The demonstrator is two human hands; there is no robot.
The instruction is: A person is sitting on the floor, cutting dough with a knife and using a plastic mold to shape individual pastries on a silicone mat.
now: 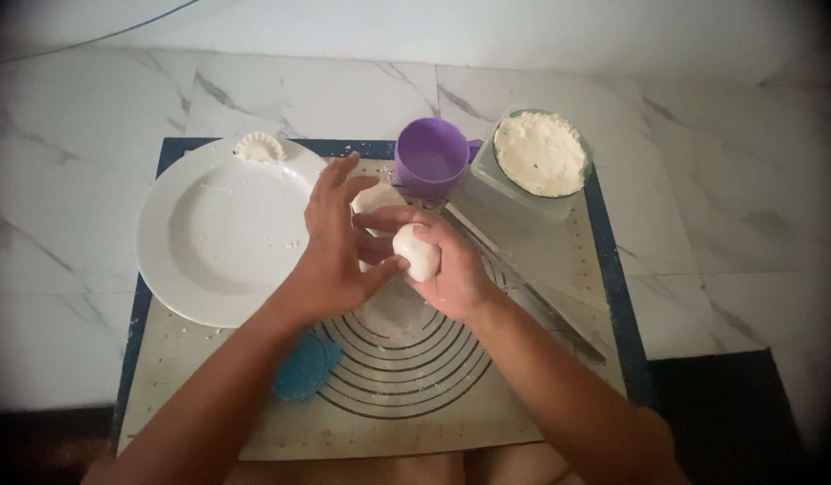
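Frame centre, above mat (523, 395): both hands pinch dough piece (417, 251); right hand (451, 269) cups it, left hand (339, 247) fingers closed on edge. Risk: thin seam tears, dough slips; purple cup (431, 162) close, could tip.

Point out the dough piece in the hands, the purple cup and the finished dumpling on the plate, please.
dough piece (417, 251), head view, on its rounded white front.
purple cup (431, 162), head view, on the inner wall.
finished dumpling (260, 147), head view, on its crimped top, at the plate's far rim.
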